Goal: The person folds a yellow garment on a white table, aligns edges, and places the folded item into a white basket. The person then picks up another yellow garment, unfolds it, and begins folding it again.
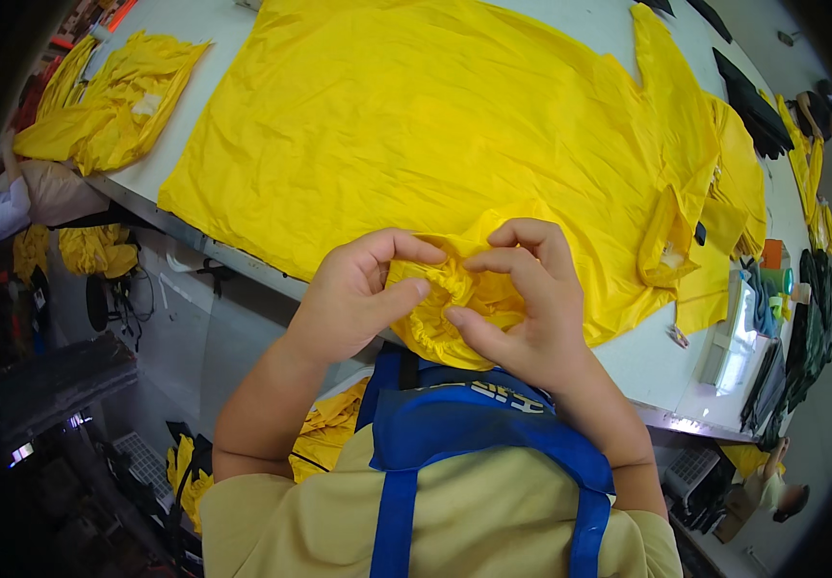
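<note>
A large yellow garment (416, 123) of thin, coated-looking fabric lies spread over the white table, its upper part and a sleeve towards the right. At the table's near edge, both hands are at a gathered, elasticated opening (452, 289) of the same yellow fabric. My left hand (373, 292) is at the opening's left rim, thumb and index finger bent around the cloth. My right hand (531, 303) is at its right side, fingers curled above and thumb below, with a gap between them. Whether either hand pinches the fabric is not plain.
A crumpled yellow garment (127, 101) lies at the table's left end, near another person's arm (8, 188). Dark folded cloth (752, 105) lies at the far right. A clear plastic box (730, 332) and small rolls (777, 280) stand on the right. More people are at the right rim.
</note>
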Demonstrator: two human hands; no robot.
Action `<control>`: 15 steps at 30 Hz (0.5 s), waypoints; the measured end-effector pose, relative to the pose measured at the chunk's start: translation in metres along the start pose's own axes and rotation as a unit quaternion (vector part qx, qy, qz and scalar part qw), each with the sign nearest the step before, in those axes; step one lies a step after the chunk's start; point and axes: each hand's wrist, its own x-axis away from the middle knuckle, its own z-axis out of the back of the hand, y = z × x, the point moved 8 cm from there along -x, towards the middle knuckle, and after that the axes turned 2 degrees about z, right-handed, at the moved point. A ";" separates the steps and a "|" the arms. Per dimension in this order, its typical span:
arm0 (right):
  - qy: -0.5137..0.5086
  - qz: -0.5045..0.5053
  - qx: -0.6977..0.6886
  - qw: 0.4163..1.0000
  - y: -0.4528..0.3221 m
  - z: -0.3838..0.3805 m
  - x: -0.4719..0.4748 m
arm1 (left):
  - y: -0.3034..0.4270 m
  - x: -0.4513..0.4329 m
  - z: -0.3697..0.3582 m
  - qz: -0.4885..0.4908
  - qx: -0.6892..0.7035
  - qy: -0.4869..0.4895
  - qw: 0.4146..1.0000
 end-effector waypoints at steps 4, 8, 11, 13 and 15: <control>0.003 -0.015 0.006 1.000 0.011 0.005 0.006 | 0.005 -0.002 -0.015 -0.091 -0.162 0.006 0.983; -0.008 -0.070 -0.060 0.996 0.024 0.011 0.012 | 0.023 -0.001 -0.039 -0.170 -0.387 0.028 0.906; -0.042 -0.130 -0.214 0.967 0.045 0.015 0.018 | 0.012 -0.007 -0.038 -0.109 -0.315 0.013 0.943; -0.063 -0.172 -0.328 0.927 0.062 0.010 0.030 | -0.005 -0.014 -0.038 -0.024 -0.212 -0.024 0.977; -0.081 -0.207 -0.423 0.878 0.083 -0.003 0.048 | -0.021 -0.019 -0.042 0.000 -0.118 -0.028 0.993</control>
